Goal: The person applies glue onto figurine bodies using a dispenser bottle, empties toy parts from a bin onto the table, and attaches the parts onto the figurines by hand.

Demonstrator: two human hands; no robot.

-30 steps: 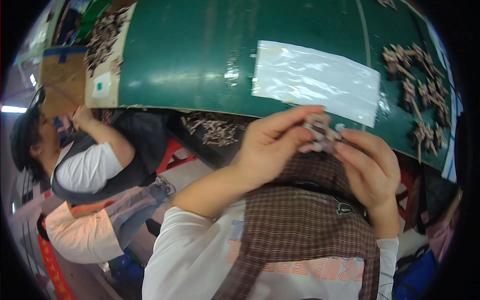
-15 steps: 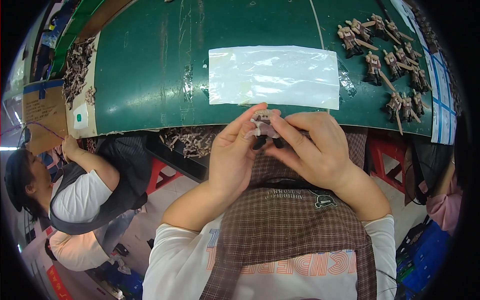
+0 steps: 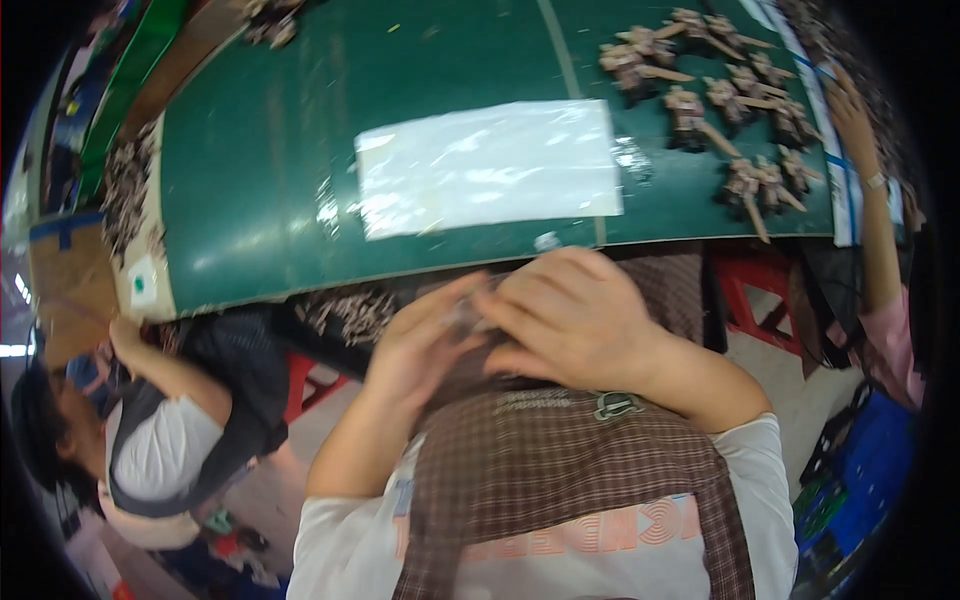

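In front of my apron, below the near edge of the green table, my two hands meet around a small toy figure [image 3: 466, 318]. It is blurred and mostly covered by my fingers. My left hand [image 3: 415, 340] is closed on it from the left. From the right, my right hand [image 3: 572, 318] curls over it, its back turned up and its fingers bent against the figure. Just beyond my hands lies a white sheet [image 3: 490, 170] on the table. Several similar toy figures [image 3: 688, 115], beige and dark with long sticking-out pieces, lie at the far right.
The green table [image 3: 250, 180] runs across the far side. Small parts lie heaped at its left end [image 3: 130, 190] and in a dark tray [image 3: 350, 318] below its edge. A co-worker's arm [image 3: 870, 190] reaches in at right; another person [image 3: 150, 400] sits at left. Red stools [image 3: 750, 295] stand below.
My view has shifted, so the sheet and the figures appear further left. My hands have drawn closer together, covering the toy figure. At right, a co-worker's arm now reaches along the table's end.
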